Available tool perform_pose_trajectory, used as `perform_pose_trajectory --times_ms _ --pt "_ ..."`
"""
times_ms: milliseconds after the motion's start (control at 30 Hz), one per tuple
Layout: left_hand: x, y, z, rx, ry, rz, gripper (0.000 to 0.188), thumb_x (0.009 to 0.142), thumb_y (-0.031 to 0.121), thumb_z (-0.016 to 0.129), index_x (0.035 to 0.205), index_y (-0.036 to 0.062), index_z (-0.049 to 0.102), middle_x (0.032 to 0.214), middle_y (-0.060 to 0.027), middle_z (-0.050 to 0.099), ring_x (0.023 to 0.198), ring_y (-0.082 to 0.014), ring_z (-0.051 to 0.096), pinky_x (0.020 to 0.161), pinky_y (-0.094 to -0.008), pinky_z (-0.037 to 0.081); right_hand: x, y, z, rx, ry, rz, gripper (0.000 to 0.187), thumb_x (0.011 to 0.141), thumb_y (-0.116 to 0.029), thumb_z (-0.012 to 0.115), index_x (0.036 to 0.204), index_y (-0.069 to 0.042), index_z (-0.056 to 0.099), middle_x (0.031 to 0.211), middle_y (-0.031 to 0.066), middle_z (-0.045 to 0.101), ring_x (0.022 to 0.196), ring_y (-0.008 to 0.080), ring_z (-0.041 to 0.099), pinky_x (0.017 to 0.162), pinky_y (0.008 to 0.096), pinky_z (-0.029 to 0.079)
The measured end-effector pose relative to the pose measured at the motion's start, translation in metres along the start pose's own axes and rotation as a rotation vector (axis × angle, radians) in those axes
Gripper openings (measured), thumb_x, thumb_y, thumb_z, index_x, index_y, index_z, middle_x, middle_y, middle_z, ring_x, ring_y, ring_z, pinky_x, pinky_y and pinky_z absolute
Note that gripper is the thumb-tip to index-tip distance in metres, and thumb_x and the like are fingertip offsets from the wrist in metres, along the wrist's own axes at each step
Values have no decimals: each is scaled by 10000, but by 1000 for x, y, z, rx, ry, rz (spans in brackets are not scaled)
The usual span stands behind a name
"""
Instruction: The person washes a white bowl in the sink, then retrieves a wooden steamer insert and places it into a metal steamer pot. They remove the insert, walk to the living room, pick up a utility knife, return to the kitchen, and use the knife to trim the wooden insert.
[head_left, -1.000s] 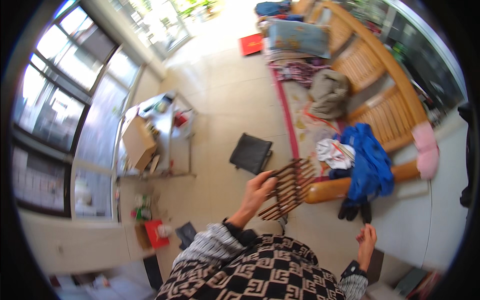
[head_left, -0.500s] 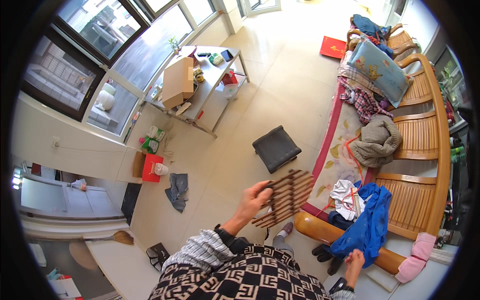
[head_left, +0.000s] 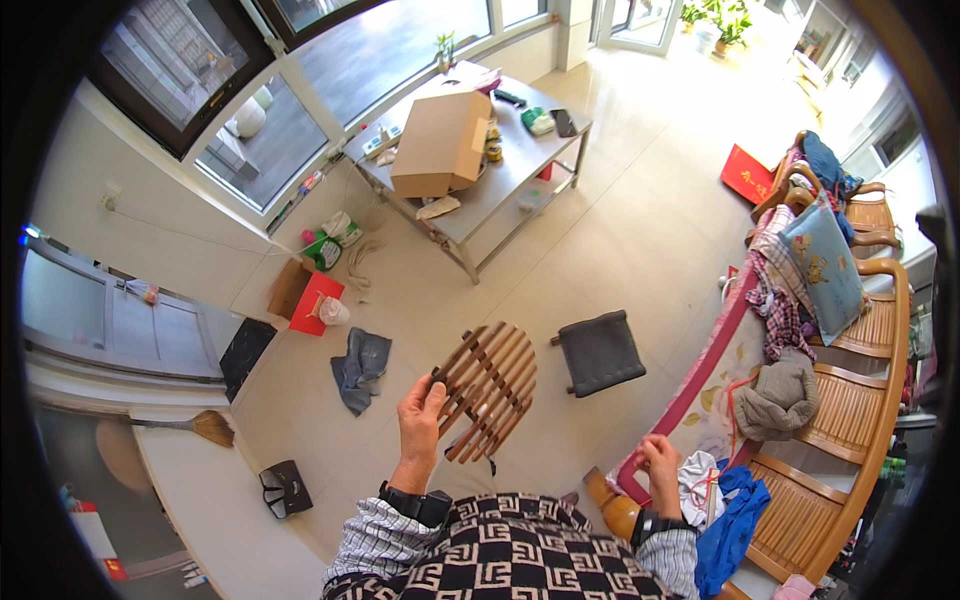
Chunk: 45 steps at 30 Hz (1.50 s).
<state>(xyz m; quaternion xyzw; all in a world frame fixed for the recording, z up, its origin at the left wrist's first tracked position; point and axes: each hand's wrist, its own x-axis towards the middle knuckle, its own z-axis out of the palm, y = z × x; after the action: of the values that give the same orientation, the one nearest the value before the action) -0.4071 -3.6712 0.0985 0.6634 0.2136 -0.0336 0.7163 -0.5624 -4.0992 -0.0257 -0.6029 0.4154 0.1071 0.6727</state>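
My left hand point(head_left: 420, 425) is closed on the left edge of a round wooden slatted rack point(head_left: 490, 390), thumb on the near face. The rack is held up tilted in front of my body, with brown slats joined by darker crosspieces. My right hand point(head_left: 660, 468) is raised near the bench's wooden armrest, apart from the rack. Its fingers are curled together, and whatever they hold, if anything, is too small or hidden to make out. Beyond the rack, a low dark stool point(head_left: 602, 353) stands on the tiled floor.
A wooden bench point(head_left: 845, 410) with clothes, a pillow and a blue garment point(head_left: 735, 530) runs along the right. A metal table point(head_left: 480, 210) carrying a cardboard box point(head_left: 440, 143) stands by the windows. A grey cloth point(head_left: 361, 370) and a black open box point(head_left: 286, 489) lie on the floor.
My view has turned, so the room has shifted. My left hand has brought the rack more upright and leftward. My right hand has risen from beside the blue garment toward the rack.
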Motion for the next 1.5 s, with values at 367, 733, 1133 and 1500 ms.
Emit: perform_pose_trajectory --times_ms 367,733,1133,1500 --pt "194 88 -129 -44 264 60 264 1082 198 551 1256 40 669 1099 -40 740 898 -86 664 712 -241 512 120 -163 258 -240 -350 7 331 960 -199 701 1246 -54 620 989 54 696 737 135 685 674 296 589" --pt "323 127 -118 -116 750 -17 240 1092 224 530 1218 53 642 1075 -25 727 859 -79 650 673 -241 493 385 -346 415 -667 -342 -324 425 926 -320 718 1202 -1 667 1075 147 732 896 225 711 725 361 572" --pt "490 193 -43 -165 844 -114 244 1086 222 554 1238 41 616 1054 -59 733 771 -69 633 632 -229 516 610 -544 605 -856 -248 -569 386 957 -354 690 1122 -6 704 1032 158 749 978 259 706 868 389 553" --pt "587 203 -46 -72 741 -227 281 1093 277 547 1264 74 638 1109 -57 744 802 -84 654 662 -230 511 691 -593 652 -850 -170 -468 433 916 -404 723 1078 -3 696 992 143 749 930 266 709 838 391 550"
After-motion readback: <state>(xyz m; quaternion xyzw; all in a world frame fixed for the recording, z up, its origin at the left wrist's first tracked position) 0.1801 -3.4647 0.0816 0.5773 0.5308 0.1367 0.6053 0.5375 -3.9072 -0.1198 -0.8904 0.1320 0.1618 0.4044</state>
